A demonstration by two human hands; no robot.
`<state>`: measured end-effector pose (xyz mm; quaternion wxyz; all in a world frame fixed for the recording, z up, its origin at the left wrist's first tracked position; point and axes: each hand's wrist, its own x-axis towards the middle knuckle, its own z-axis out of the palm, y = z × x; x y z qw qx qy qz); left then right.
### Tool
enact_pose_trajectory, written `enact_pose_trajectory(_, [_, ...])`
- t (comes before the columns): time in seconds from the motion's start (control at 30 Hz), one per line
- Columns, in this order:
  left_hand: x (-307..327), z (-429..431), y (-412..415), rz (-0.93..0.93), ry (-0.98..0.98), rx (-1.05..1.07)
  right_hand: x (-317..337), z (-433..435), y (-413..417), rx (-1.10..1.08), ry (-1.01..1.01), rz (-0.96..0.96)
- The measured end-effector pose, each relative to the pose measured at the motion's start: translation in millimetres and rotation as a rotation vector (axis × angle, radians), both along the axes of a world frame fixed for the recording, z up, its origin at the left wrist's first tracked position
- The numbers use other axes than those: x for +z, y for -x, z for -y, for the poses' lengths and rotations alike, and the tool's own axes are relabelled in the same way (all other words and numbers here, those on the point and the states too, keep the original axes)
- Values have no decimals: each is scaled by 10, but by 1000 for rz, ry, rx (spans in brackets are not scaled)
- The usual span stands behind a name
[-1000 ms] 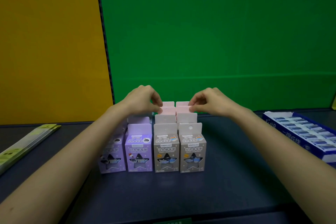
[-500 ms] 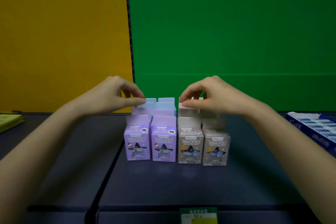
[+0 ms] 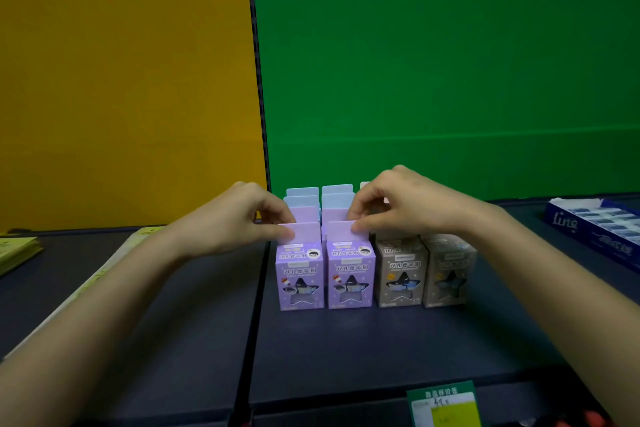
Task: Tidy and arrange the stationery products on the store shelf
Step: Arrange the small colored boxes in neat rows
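Note:
Small stationery boxes stand in rows on the dark shelf [image 3: 346, 350]. In front are two purple boxes [image 3: 300, 279] [image 3: 350, 277] and two grey-brown boxes [image 3: 400, 276] [image 3: 448, 274], with light blue boxes [image 3: 337, 191] behind the purple ones. My left hand [image 3: 239, 218] pinches the top flap of the left front purple box. The top flap of the right front purple box is pinched by my right hand [image 3: 398, 201], which hides the boxes behind the grey-brown ones.
A blue tray of erasers [image 3: 595, 225] sits at the right. Yellow-green flat packs [image 3: 17, 250] lie at the left. A green price tag [image 3: 445, 406] hangs on the shelf's front edge. Yellow and green panels form the back wall.
Both hands moved from the pink and grey-brown rows leftward and forward onto the flaps of the two front purple boxes. The camera view shifted left.

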<state>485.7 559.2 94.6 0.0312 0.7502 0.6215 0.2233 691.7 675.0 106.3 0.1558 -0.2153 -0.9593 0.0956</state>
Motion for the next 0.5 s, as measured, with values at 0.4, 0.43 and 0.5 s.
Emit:
enact_pose_trajectory(0.4, [36, 26, 28, 38, -115, 23, 57, -62, 7, 28, -21, -66])
enact_pose_trajectory(0.43, [44, 13, 51, 40, -165, 51, 76, -88, 14, 12, -45, -88])
enact_pose_trajectory(0.5, [42, -43, 98, -3, -215, 107, 89, -141, 57, -28, -97, -88])
